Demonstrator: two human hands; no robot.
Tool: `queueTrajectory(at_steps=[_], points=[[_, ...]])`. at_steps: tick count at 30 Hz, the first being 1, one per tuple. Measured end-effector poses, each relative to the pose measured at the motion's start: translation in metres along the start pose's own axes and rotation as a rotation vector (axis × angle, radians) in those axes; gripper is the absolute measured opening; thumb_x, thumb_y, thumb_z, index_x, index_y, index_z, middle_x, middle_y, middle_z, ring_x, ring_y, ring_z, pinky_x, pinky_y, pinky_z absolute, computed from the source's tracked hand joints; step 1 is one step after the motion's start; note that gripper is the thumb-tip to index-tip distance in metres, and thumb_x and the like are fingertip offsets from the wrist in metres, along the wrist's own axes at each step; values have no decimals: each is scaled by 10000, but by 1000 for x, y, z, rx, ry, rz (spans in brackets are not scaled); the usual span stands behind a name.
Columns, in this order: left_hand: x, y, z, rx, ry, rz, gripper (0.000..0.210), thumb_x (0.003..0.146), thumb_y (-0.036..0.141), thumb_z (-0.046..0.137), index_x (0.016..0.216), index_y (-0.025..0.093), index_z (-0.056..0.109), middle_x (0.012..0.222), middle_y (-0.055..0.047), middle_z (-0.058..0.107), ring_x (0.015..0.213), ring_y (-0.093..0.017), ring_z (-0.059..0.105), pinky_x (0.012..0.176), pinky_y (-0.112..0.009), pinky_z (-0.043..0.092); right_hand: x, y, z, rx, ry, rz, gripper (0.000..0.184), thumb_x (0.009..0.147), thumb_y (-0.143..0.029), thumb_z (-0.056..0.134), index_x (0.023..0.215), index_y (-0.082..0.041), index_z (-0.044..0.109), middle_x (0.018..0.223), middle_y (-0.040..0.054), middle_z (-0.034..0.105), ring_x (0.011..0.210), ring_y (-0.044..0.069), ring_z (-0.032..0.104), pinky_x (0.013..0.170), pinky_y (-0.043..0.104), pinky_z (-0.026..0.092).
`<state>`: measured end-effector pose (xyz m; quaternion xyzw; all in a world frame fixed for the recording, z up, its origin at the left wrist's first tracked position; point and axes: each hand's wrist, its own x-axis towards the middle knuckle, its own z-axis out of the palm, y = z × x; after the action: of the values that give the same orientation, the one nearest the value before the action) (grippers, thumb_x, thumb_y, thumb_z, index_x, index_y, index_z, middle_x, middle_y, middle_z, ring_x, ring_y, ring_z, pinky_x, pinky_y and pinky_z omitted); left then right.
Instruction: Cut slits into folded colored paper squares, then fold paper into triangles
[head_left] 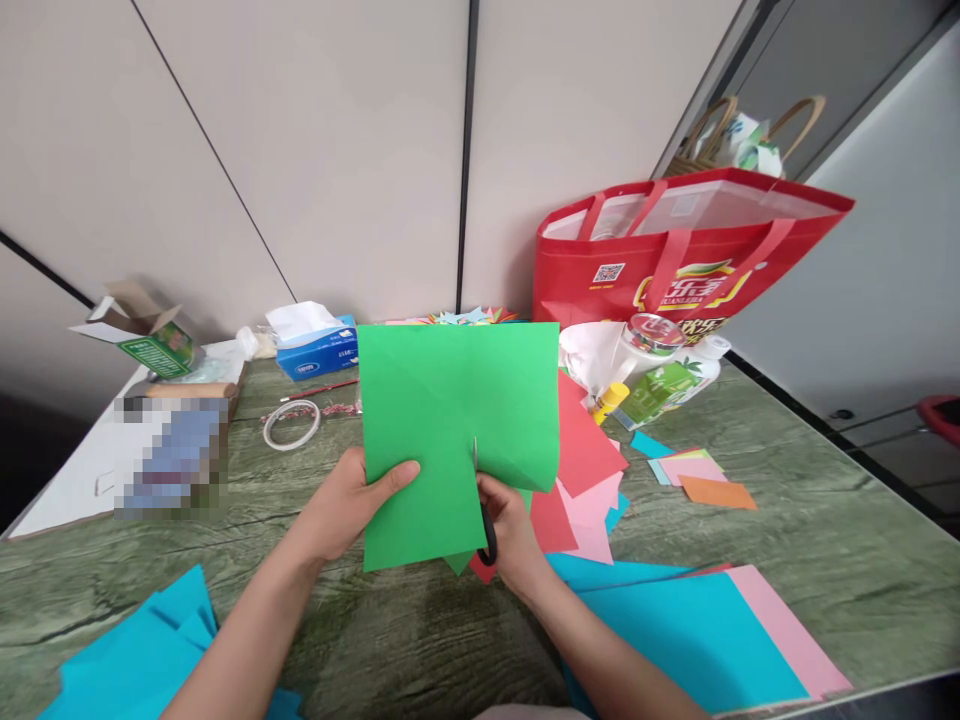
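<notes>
A sheet of green paper (450, 390) is held up over the table, with a cut running upward from its lower edge. My left hand (364, 498) grips its left side, thumb on the front and the other fingers hidden behind. Black-handled scissors (487, 535) are in my right hand (510, 525), their blade showing in the slit. To the right of the cut, the paper curls up. Behind and below it lie red paper (592, 445) and pink paper pieces (589, 505).
Blue sheets (675, 630) lie at the right front, more blue paper (142, 650) at the left front. A tape roll (291, 426), a tissue box (319, 348), a yellow glue stick (610, 402) and a red bag (585, 270) stand or lie farther back. Small paper scraps (718, 491) are at right.
</notes>
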<state>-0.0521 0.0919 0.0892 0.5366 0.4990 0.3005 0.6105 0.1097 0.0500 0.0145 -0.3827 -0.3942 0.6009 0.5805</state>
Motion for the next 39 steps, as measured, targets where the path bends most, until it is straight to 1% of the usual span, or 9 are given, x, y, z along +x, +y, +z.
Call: queueTrajectory(at_steps=[5, 11, 17, 23, 26, 29, 32, 36, 39], points=[[0, 0, 1, 1, -3, 9, 389, 696, 415, 648, 1008, 183, 645, 1106, -68, 663, 978, -290, 615, 794, -384, 524, 0, 1, 0, -17, 7, -14, 305, 572, -395, 751, 803, -215, 667, 797, 25, 717, 826, 244, 644, 707, 350, 514], [0, -1, 1, -12, -13, 6, 363, 709, 396, 646, 1008, 191, 641, 1097, -55, 669, 968, -280, 617, 792, -382, 527, 0, 3, 0, -8, 18, -13, 245, 578, -350, 753, 765, -215, 669, 767, 26, 714, 797, 238, 646, 676, 339, 519], [1, 1, 1, -18, -8, -11, 374, 705, 404, 649, 1009, 185, 645, 1080, -61, 676, 958, -285, 623, 780, -388, 533, 0, 4, -2, -9, 37, -27, 191, 583, -311, 749, 725, -206, 677, 715, 9, 713, 717, 215, 649, 620, 308, 516], [0, 0, 2, -7, -15, 24, 362, 717, 386, 644, 1020, 189, 640, 1103, -60, 665, 978, -283, 612, 807, -394, 523, 0, 4, -2, -38, 49, -44, 154, 601, -287, 733, 728, -208, 693, 679, -1, 706, 644, 189, 634, 581, 284, 508], [-1, 3, -2, -23, -61, 33, 355, 707, 349, 663, 1027, 200, 629, 1110, -55, 661, 992, -288, 606, 797, -398, 528, 0, 4, -1, -53, 73, -78, 132, 592, -276, 734, 696, -206, 692, 648, -4, 700, 591, 171, 620, 568, 274, 504], [-2, 7, -8, -44, -116, 20, 395, 647, 286, 726, 1018, 195, 625, 1073, -55, 680, 970, -294, 617, 764, -404, 540, -1, 5, 0, -74, 84, -102, 129, 596, -281, 728, 686, -197, 689, 645, 5, 698, 602, 175, 621, 587, 279, 504], [-3, 9, -12, -101, -88, 39, 403, 625, 256, 746, 1005, 197, 626, 1031, -44, 698, 945, -275, 631, 766, -387, 539, -2, 8, -1, -100, 90, -100, 126, 600, -268, 722, 694, -193, 687, 640, 0, 693, 588, 167, 616, 582, 275, 499], [-2, 7, -10, -185, -15, 51, 283, 699, 302, 687, 958, 193, 649, 1001, -41, 709, 938, -258, 637, 758, -356, 544, -3, 11, 0, -109, 81, -83, 167, 581, -251, 740, 732, -200, 691, 648, -9, 697, 581, 164, 615, 569, 269, 492], [-1, 3, -8, -193, 39, 50, 272, 709, 306, 678, 957, 196, 655, 984, -38, 715, 901, -254, 651, 737, -355, 554, -4, 12, 1, -98, 68, -81, 184, 567, -264, 755, 726, -202, 689, 651, -6, 701, 586, 169, 618, 572, 274, 493]])
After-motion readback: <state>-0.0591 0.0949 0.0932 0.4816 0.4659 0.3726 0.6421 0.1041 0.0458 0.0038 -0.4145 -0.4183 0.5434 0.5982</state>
